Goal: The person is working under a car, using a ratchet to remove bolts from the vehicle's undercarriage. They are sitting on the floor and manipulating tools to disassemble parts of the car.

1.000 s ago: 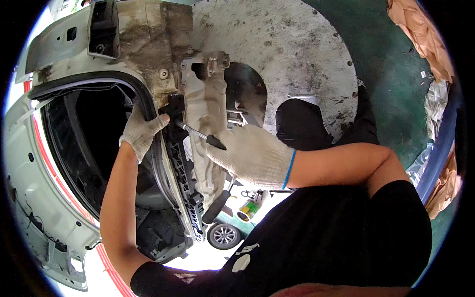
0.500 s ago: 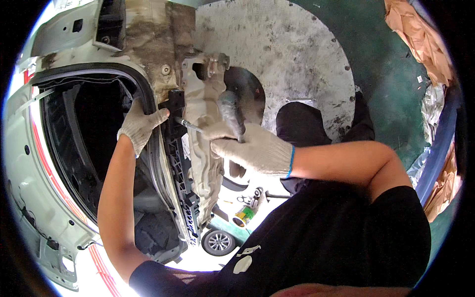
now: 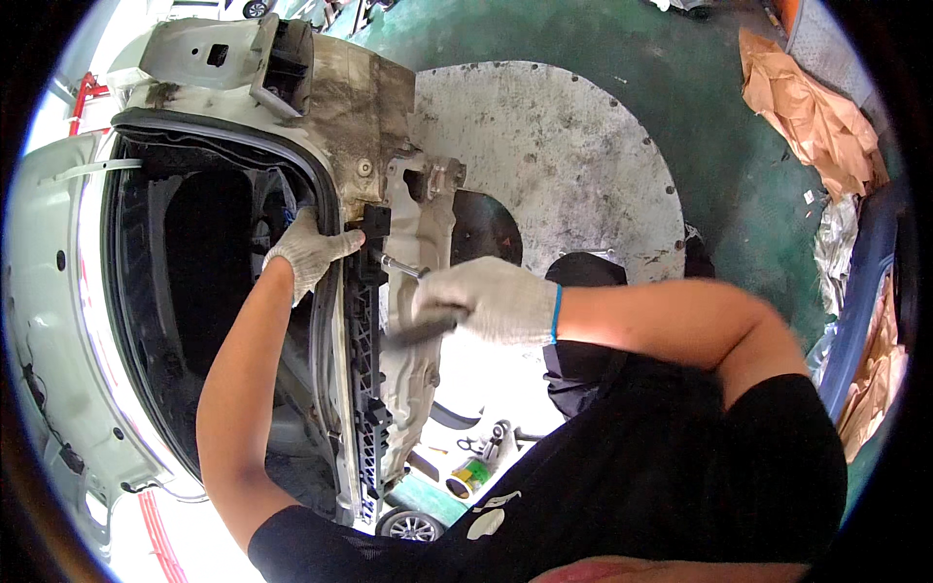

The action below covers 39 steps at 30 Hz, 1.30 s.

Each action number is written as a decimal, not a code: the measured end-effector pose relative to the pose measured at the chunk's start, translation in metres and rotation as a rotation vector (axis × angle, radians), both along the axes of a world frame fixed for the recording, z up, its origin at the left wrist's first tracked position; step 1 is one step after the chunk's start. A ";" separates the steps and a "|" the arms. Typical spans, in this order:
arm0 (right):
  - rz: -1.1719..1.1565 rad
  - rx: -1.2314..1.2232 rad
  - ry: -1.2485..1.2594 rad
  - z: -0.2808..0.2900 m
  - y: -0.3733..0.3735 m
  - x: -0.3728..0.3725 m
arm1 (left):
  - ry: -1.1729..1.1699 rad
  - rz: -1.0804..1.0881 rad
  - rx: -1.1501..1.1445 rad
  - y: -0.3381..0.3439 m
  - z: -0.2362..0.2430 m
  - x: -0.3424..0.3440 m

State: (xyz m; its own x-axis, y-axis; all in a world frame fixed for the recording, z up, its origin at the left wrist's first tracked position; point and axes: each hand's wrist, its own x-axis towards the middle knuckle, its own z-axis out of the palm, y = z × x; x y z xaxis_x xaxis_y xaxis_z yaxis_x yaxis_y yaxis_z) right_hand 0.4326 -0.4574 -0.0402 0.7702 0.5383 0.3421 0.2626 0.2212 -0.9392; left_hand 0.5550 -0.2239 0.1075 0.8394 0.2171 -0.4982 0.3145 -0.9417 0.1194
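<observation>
I see one gloved right hand (image 3: 494,299) gripping one socket wrench (image 3: 400,267) toward ten o'clock, one left hand (image 3: 313,251) at nine, thumb wide, across one black seal (image 3: 313,173)

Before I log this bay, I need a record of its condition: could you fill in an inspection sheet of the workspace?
Surface: round pale plate, stained and scuffed; green floor beyond.
Job's things: car body, grimy; black strip along its edge; hand tool, its tip toward the strip, contact unclear.
Clutter: brown paper, crumpled; clear plastic; green-and-yellow can.
Hands: both gloved; left hand at the body's edge, fingers partly hidden; right hand gripping the tool, whose handle is blurred.
Cables: thin dark wiring on the far-left panel.
Surroundings: wheel at the lower edge; red pipes, upper left.
</observation>
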 end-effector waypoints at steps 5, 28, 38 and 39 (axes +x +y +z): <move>0.059 0.531 0.876 -0.012 0.018 -0.020 | -0.027 -0.039 -0.046 0.025 -0.007 0.001; 0.804 0.402 0.605 -0.094 -0.086 0.035 | -0.285 0.358 -0.392 -0.007 -0.027 -0.024; 0.569 0.187 0.986 -0.166 -0.151 0.121 | -0.431 0.417 -0.313 -0.014 -0.038 -0.026; 0.524 0.186 1.089 -0.181 -0.151 0.127 | -0.439 0.413 -0.312 -0.014 -0.040 -0.026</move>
